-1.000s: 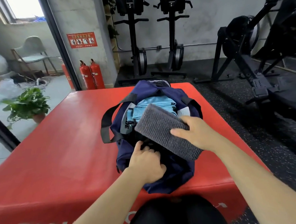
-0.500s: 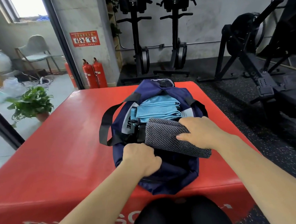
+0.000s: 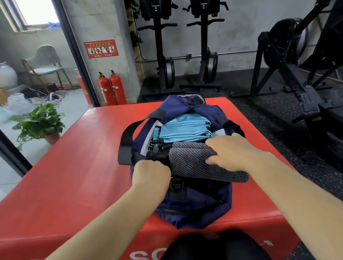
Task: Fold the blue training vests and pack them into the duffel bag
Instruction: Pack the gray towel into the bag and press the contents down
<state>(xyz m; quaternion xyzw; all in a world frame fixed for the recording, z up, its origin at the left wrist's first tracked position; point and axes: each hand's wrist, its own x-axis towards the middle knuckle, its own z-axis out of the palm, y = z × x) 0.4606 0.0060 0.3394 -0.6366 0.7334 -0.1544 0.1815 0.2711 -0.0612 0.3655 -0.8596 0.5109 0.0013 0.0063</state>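
Observation:
A navy duffel bag [image 3: 196, 203] lies open on the red padded platform [image 3: 75, 172]. Folded light blue vests [image 3: 184, 129] are stacked in the far half of its opening. A folded grey towel [image 3: 189, 160] lies across the near half of the opening, its right end sticking out over the bag's side. My right hand [image 3: 231, 153] grips the towel from above, thumb on the near side. My left hand [image 3: 151, 175] is curled round the bag's near edge, next to the black strap [image 3: 126, 143].
Two red fire extinguishers [image 3: 112, 89] stand by the wall behind the platform. A potted plant [image 3: 40, 122] sits on the floor at left. Black gym machines [image 3: 293, 67] stand at the back and right. My dark-clad knee [image 3: 209, 249] is at the platform's near edge.
My right hand has lowered the grey towel from a tilted position above the bag down flat onto the opening. My left hand shifted slightly along the bag's near edge.

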